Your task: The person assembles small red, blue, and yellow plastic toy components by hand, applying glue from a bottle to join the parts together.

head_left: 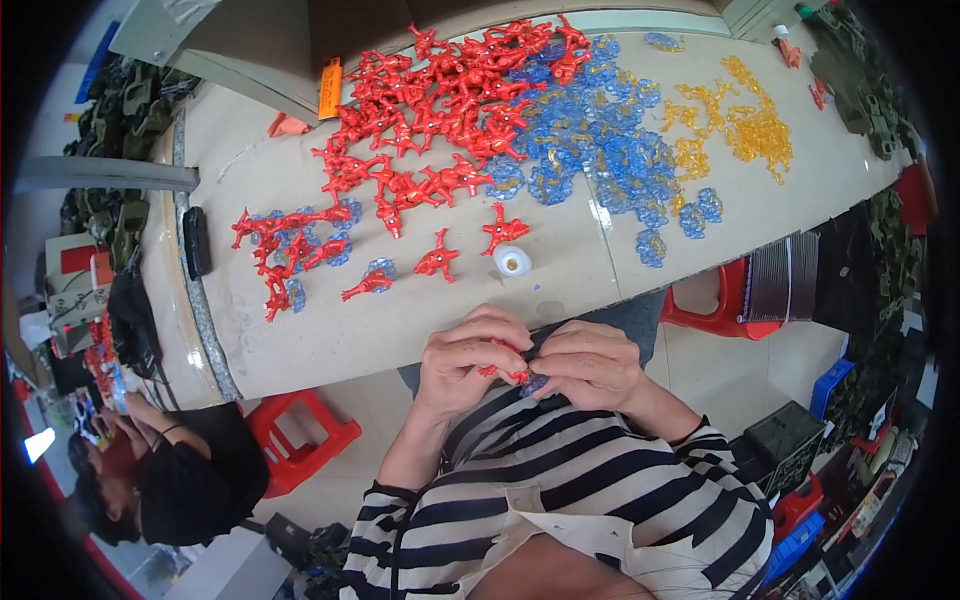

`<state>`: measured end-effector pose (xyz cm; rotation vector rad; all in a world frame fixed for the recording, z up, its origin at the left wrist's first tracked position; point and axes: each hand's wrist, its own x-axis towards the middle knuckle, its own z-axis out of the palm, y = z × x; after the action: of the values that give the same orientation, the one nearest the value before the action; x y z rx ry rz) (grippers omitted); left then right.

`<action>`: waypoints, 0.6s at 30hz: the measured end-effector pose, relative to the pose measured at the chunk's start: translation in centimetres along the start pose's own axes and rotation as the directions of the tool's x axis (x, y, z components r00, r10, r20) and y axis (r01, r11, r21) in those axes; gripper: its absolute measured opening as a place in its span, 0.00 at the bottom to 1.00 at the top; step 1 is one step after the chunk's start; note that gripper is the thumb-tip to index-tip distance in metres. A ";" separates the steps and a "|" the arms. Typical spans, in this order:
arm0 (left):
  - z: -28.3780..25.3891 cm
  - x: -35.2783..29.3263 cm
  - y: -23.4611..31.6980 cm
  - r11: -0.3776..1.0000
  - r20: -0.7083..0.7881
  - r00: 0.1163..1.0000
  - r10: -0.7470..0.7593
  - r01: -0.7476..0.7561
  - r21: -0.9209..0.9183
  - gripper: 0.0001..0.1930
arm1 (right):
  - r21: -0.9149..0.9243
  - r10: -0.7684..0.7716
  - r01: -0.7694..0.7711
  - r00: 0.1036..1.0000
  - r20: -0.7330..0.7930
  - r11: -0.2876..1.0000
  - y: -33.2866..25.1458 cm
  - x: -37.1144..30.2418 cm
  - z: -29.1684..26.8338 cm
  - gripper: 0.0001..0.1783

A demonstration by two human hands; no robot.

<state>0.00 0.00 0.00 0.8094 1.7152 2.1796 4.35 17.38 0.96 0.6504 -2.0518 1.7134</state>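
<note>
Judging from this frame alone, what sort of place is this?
Probably a small assembly workshop: loose piles of red figures and translucent blue pieces lie on a long worktable, with another person close by at left.

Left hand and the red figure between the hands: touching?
Touching. The head view shows the left hand pinching the red figure, with red parts showing between its thumb and fingers.

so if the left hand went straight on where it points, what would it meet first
Likely the right hand, or the blue piece it holds, close beside the left hand; any gap between them is unclear.
</note>
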 end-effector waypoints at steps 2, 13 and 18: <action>-0.2 -0.1 0.2 1.000 -0.003 1.000 -0.002 0.002 0.013 0.10 | 0.046 0.001 -0.001 1.000 0.000 0.999 0.2 0.1 0.2 0.18; -5.4 -0.2 3.7 0.483 -0.306 0.950 0.070 0.236 0.843 0.13 | -0.228 0.334 -0.347 0.938 -0.093 0.910 0.7 0.9 -0.6 0.21; -4.7 1.9 4.2 0.077 -0.265 0.943 0.202 0.254 0.964 0.22 | -0.341 0.368 -0.410 0.912 -0.183 0.846 0.7 3.1 0.4 0.23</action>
<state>-3.64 -4.02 3.76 0.5274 3.4124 0.6399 1.43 16.80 2.11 0.0101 -2.4572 1.4377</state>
